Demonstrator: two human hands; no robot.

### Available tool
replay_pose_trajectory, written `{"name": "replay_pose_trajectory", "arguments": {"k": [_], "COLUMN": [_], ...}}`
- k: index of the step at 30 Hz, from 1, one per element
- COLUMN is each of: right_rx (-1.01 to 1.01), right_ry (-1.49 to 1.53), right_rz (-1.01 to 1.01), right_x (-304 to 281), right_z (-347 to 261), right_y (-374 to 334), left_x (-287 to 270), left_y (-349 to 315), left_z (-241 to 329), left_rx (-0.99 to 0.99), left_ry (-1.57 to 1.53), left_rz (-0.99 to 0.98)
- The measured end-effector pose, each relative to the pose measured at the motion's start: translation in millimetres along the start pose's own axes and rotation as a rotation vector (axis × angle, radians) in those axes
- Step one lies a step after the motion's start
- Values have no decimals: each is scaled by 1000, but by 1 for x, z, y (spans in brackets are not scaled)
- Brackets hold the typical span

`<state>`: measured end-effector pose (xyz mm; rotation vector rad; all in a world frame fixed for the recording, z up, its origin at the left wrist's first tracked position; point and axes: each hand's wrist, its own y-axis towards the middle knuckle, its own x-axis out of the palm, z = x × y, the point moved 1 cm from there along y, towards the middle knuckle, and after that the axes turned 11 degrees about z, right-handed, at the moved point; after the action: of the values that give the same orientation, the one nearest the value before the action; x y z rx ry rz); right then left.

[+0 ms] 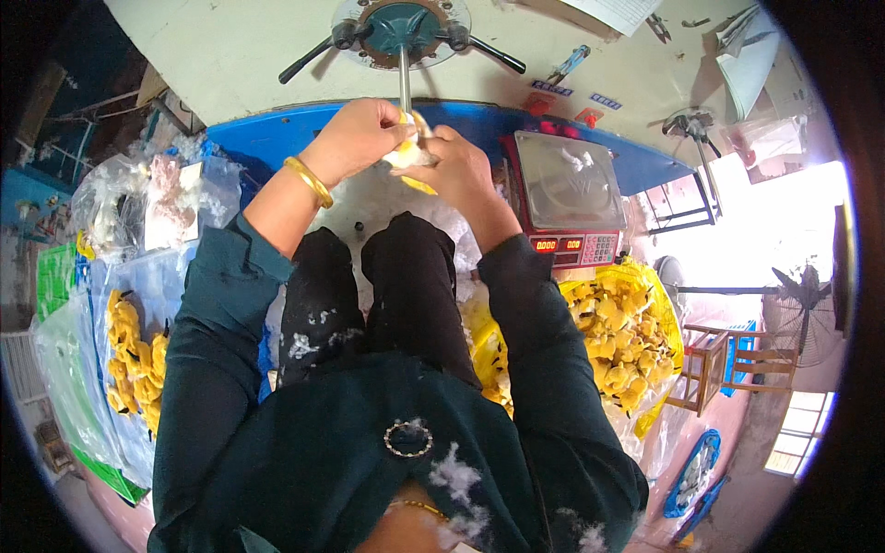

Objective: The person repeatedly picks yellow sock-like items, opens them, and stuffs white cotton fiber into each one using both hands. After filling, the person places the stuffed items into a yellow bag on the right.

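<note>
A small yellow and white plush piece point(406, 155) is at the end of a thin metal tube point(404, 81), which sticks out toward me from a round dark green fitting point(401, 29) on a pale machine panel. My left hand point(355, 138), with a gold bangle at its wrist, pinches the plush from the left, close to the tube's tip. From the right, my right hand point(456, 168) grips the same plush with curled fingers. Whether the tube reaches inside the plush is hidden by my fingers.
To my right stands a red weighing scale point(567, 189); below it a yellow bag point(678, 346) holds many yellow plush pieces point(622, 336). More yellow plush point(134, 359) lies at left, near clear plastic bags point(111, 198). Snips point(569, 64) lie on the panel. White fluff covers my lap.
</note>
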<state>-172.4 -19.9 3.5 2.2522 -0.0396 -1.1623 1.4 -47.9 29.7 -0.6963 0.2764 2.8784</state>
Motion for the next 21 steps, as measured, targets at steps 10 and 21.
{"name": "replay_pose_trajectory", "arguments": {"k": [10, 21], "right_rx": [258, 449], "right_ry": [214, 110], "right_rz": [-60, 10], "right_x": [-32, -22], "right_z": [-50, -53], "right_y": [31, -4], "left_x": [-17, 3], "left_y": [60, -10], "left_z": [8, 20], "left_rx": [288, 225], "left_ry": [364, 265], "left_rz": [113, 157]}}
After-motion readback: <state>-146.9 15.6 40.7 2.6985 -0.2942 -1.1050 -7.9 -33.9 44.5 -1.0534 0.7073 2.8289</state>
